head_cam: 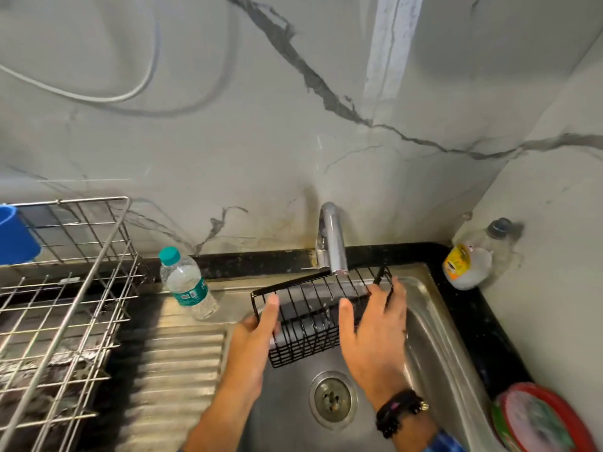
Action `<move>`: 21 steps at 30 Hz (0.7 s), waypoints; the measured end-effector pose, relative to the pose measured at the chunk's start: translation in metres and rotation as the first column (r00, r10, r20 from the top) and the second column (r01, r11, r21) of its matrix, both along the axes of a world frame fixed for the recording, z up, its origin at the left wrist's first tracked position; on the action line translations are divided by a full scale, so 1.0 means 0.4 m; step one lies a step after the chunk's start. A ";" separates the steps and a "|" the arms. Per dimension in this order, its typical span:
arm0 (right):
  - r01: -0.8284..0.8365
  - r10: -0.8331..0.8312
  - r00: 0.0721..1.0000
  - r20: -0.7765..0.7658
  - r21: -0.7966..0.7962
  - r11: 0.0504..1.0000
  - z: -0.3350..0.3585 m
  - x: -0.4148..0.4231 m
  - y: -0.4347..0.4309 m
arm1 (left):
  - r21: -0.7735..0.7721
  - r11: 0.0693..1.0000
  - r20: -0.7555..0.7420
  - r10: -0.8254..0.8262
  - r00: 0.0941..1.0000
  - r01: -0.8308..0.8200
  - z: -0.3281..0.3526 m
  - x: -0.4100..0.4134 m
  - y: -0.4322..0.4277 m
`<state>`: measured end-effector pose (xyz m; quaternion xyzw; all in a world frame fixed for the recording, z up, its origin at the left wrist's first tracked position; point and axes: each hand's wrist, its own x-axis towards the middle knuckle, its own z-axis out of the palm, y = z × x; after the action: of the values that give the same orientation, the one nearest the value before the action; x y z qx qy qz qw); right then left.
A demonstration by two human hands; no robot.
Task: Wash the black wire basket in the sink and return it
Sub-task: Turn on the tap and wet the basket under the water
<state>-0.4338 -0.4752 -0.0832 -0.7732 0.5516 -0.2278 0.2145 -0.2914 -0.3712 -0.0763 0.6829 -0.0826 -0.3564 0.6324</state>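
Observation:
The black wire basket (311,318) hangs over the steel sink (434,337), directly under the chrome tap (332,243), and water runs onto it. My left hand (257,334) grips its left end, thumb hooked over the rim. My right hand (375,331) holds the right side, with fingers curled over the far right rim and the thumb laid along the front wires. The basket tilts, its left end nearer to me. The drain (332,399) sits below it.
A plastic water bottle (187,283) stands on the ribbed drainboard (176,363) left of the sink. A metal dish rack (65,288) with a blue cup (14,236) fills the left. A soap bottle (470,259) stands in the back right corner; a red-rimmed tub (541,419) sits front right.

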 end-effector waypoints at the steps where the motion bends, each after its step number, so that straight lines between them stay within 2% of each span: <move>1: 0.029 -0.027 0.998 -0.064 0.026 0.999 0.003 0.010 0.010 | -0.010 0.999 -0.008 -0.040 0.999 0.040 -0.004 -0.013 -0.002; 3: -0.005 0.013 0.988 -0.151 0.054 0.999 0.009 0.029 0.029 | -0.019 0.997 -0.049 -0.079 0.996 0.078 -0.009 -0.030 0.001; 5: -0.115 0.116 0.975 -0.191 0.014 0.993 0.013 0.037 0.044 | -0.043 0.996 -0.129 -0.082 0.988 0.077 -0.022 -0.031 0.010; 8: -0.253 0.244 0.962 -0.122 -0.068 0.965 0.028 0.018 0.025 | -0.082 0.994 -0.208 -0.090 0.974 0.075 -0.046 -0.019 0.025; 10: -0.231 0.235 0.967 0.101 -0.043 0.972 0.023 0.005 -0.014 | -0.098 0.994 -0.243 -0.075 0.967 0.053 -0.063 -0.015 0.027; 12: -0.091 0.081 0.939 0.334 0.016 0.996 0.020 -0.006 -0.057 | -0.071 0.997 -0.289 -0.043 0.956 0.023 -0.089 -0.011 0.040; 13: -0.063 0.016 0.898 0.440 0.092 0.994 0.020 -0.007 -0.077 | -0.072 0.997 -0.330 -0.031 0.943 0.008 -0.103 -0.007 0.049; 15: -0.135 -0.123 0.763 0.634 0.343 0.930 0.029 0.002 -0.108 | -0.066 0.997 -0.443 -0.003 0.896 -0.030 -0.137 -0.005 0.074; 16: -0.176 -0.161 0.734 0.660 0.412 0.894 0.033 0.004 -0.121 | -0.053 0.997 -0.501 0.026 0.865 -0.060 -0.159 -0.008 0.088; 18: -0.222 -0.067 0.798 0.599 0.396 0.891 0.024 0.012 -0.132 | -0.003 0.988 -0.612 0.122 0.782 -0.157 -0.203 -0.026 0.110; 21: -0.227 0.135 0.903 0.407 0.186 0.956 0.000 0.027 -0.110 | 0.030 0.967 -0.753 0.189 0.630 -0.254 -0.255 -0.054 0.105</move>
<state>-0.4228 -0.5193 -0.0833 -0.7304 0.4458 -0.2911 0.4280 -0.3130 -0.3292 -0.1782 0.4542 0.2558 -0.5220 0.6751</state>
